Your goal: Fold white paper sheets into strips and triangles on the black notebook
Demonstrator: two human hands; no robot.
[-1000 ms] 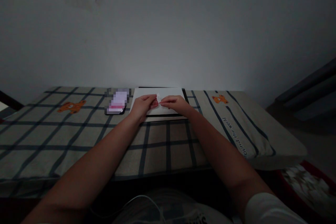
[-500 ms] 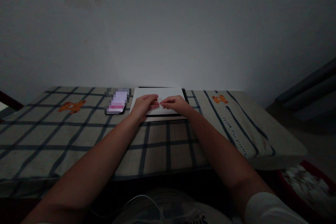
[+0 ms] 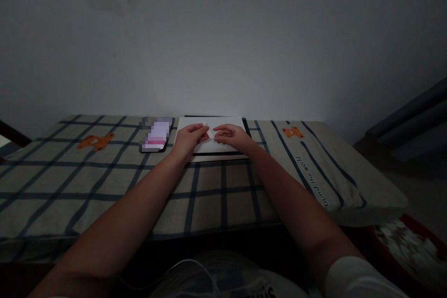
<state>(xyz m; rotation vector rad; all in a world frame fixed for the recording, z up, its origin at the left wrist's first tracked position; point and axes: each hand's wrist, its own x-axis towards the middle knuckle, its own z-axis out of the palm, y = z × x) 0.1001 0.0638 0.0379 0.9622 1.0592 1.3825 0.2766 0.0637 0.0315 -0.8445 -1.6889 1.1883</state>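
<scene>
Both hands meet over the lit white pad (image 3: 226, 123): left hand (image 3: 190, 136) and right hand (image 3: 232, 135) each pinch an end of a small white strip (image 3: 208, 130), held between their fingertips. It looks mid-work; what's finished, I can't tell.

Two bare hands, left hand (image 3: 188, 138) and right hand (image 3: 233, 136), meeting over one lit white board (image 3: 226, 123). One small white strip (image 3: 208, 130) pinched between them. One phone (image 3: 156, 134) with a blurred screen just left of the board. One checked cloth (image 3: 104, 172) with two orange bear prints, one bear (image 3: 95, 141) at left, another bear (image 3: 292, 132) at right. One thin white cable (image 3: 185, 265) near the lap.
</scene>
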